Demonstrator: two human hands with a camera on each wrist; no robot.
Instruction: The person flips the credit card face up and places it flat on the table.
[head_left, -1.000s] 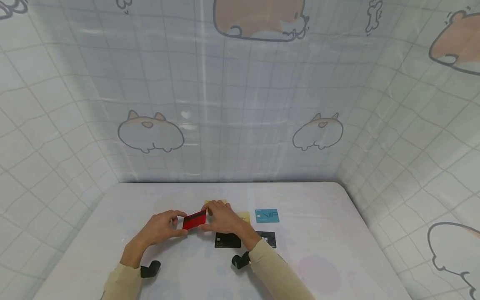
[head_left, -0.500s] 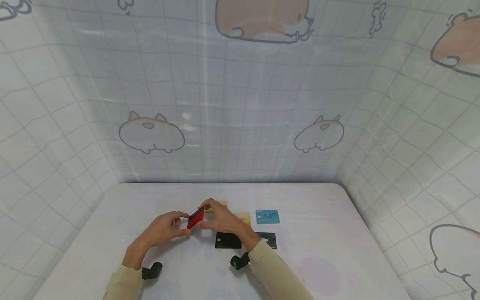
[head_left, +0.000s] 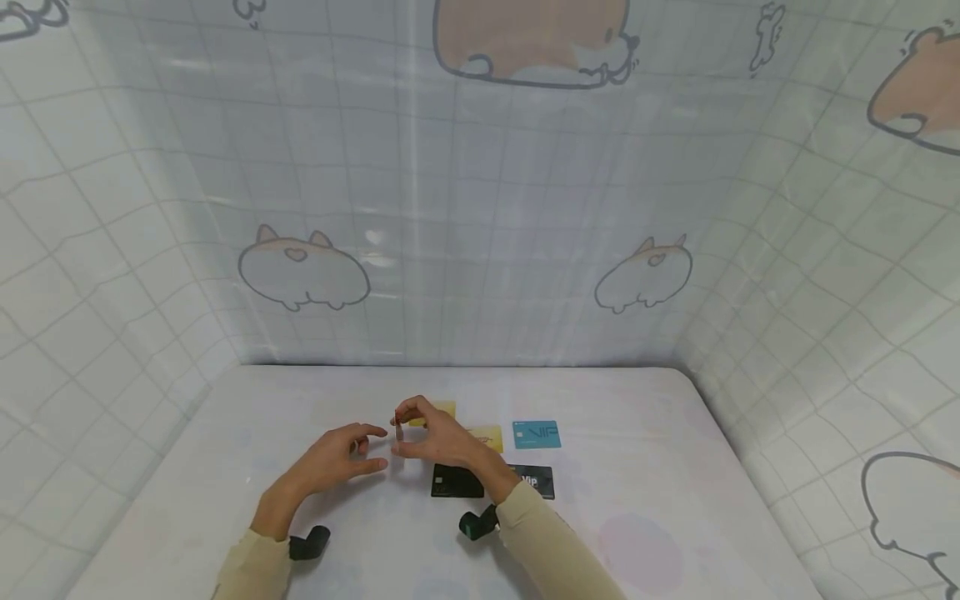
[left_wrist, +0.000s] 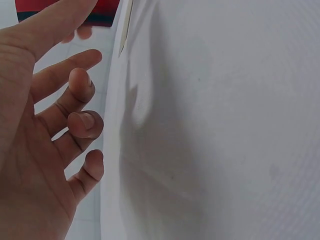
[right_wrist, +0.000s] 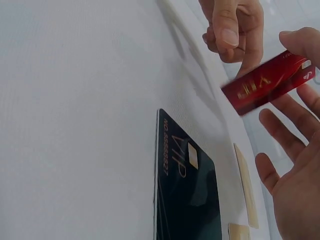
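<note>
My right hand (head_left: 442, 437) pinches a red VIP card (right_wrist: 272, 82) by one end between thumb and fingers, above the table. In the head view the card is nearly edge-on, a thin sliver. My left hand (head_left: 330, 460) is just to the left of it, thumb and fingers spread apart and holding nothing. The left wrist view shows the card's back with a dark stripe, partly hidden behind the left thumb. Below the right hand lies a black VIP card (right_wrist: 187, 187), partly covered by the forearm in the head view.
On the white table (head_left: 630, 450) lie a second black card (head_left: 538, 481), a blue VIP card (head_left: 537, 434) and two yellow cards, one nearer (head_left: 489, 437) and one farther (head_left: 447, 408), partly hidden by the right hand. Patterned curtains stand behind and at both sides.
The red card has turned from its striped back facing the camera to nearly edge-on. My left fingers, earlier at its left end, are now apart from it. The right hand still holds it.
</note>
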